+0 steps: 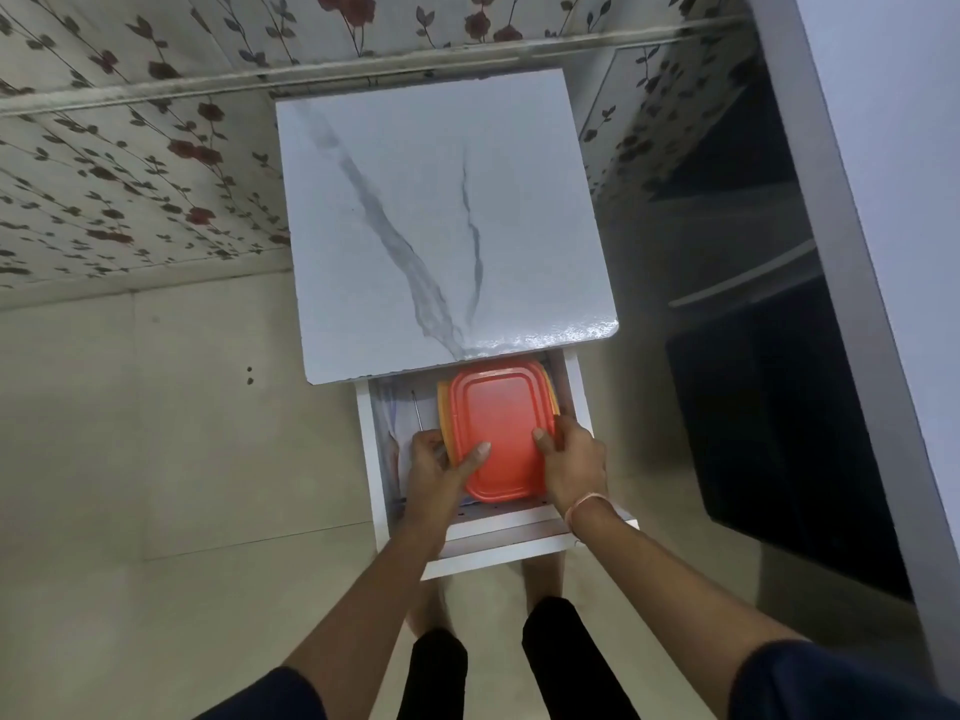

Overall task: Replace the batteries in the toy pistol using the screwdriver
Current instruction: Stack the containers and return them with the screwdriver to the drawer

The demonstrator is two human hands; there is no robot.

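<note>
1. A small white bench (pixel 447 226) with grey marble veins stands against a wall (pixel 130 174) papered with dark red flowers and leafy stems. The floor (pixel 182 459) is pale beige tile. A dark glossy cabinet (pixel 753 407) stands to the right of the bench.
2. A white drawer (pixel 519 532) is pulled out from under the front edge of the bench, toward the person, whose legs in black trousers stand just below it.
3. Both arms reach down and forward into the drawer. The left hand (pixel 436 465) grips the left edge of an orange box (pixel 498 433), with the thumb lying across the lid and the fingers curled round the side. The right hand (pixel 576 459) grips the right edge in the same way, thumb on top. A pale thread band (pixel 587 504) circles the right wrist.
4. The box fills the middle and right of the drawer. Its long axis runs front to back, and its far end sits under the front edge of the bench.
5. The screwdriver (pixel 416 410) shows only as a thin metal shaft on the left side of the drawer, just beside the box. It lies front to back with its tip toward the rear of the drawer. The left hand hides its near end.
6. Some papers (pixel 387 413) lie along the drawer's left wall under the shaft.
</note>
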